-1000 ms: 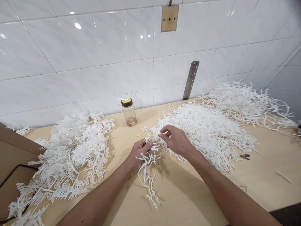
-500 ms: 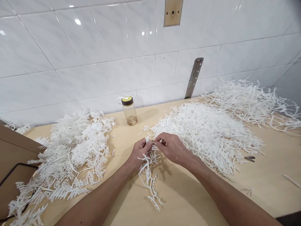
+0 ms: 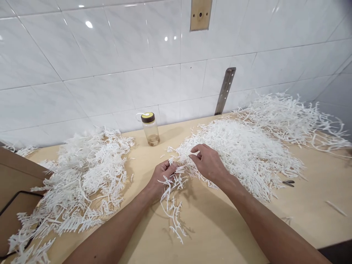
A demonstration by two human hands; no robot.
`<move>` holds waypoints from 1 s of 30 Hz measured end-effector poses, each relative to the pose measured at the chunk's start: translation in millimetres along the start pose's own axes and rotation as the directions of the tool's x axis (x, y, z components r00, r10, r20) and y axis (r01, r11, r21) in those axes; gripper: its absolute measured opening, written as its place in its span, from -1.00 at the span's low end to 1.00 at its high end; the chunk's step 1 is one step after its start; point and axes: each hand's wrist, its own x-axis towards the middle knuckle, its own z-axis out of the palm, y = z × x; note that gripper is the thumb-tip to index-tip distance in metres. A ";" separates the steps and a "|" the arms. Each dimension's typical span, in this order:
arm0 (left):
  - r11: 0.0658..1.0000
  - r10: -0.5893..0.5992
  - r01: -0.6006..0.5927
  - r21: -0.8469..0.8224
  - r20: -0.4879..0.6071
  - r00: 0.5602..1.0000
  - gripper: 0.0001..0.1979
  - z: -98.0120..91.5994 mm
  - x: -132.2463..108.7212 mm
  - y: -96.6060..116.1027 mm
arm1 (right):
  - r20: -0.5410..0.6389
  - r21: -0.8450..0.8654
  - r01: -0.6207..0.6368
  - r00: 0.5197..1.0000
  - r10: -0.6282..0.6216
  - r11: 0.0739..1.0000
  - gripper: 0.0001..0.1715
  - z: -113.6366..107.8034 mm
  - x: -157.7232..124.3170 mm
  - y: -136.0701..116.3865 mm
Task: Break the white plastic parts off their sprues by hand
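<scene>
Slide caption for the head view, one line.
Left hand holds branched white pieces, right hand near the white pile.

- Left heap of sprigs [image 3: 93, 176]: on the table [image 3: 220, 240], right of the cardboard box [image 3: 19, 176].
- Bottle [image 3: 150, 129]: between left heap and middle heap [image 3: 242, 154], behind the left hand [image 3: 162, 176].
- Sprig cluster [image 3: 173, 214]: hanging from the left hand, before the bottle.
- Right hand [image 3: 207, 161]: right of the left hand, at the middle heap's left side.
- Far heap [image 3: 291, 117]: behind and right of the middle heap.
- Metal bracket [image 3: 225, 91]: against the tiled wall [image 3: 123, 55], behind the middle heap.
- Loose stick [image 3: 336, 208]: on the table's right.
</scene>
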 end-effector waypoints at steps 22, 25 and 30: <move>0.969 0.175 -0.153 0.196 -0.104 0.979 -0.59 -4.4 7.7 -12.6 | 0.296 0.223 -0.006 0.953 -0.061 0.975 -0.89 15.3 -9.7 -16.2; 0.974 0.145 -0.128 0.189 -0.076 0.987 -0.59 -6.9 10.2 -13.3 | 0.307 0.207 0.019 0.948 -0.083 0.978 -0.87 13.2 -10.4 -18.4; 0.985 0.061 -0.060 0.160 0.000 0.998 -0.60 -11.4 11.9 -9.0 | 0.304 0.251 0.031 0.947 -0.109 0.968 -0.86 8.9 -10.2 -18.1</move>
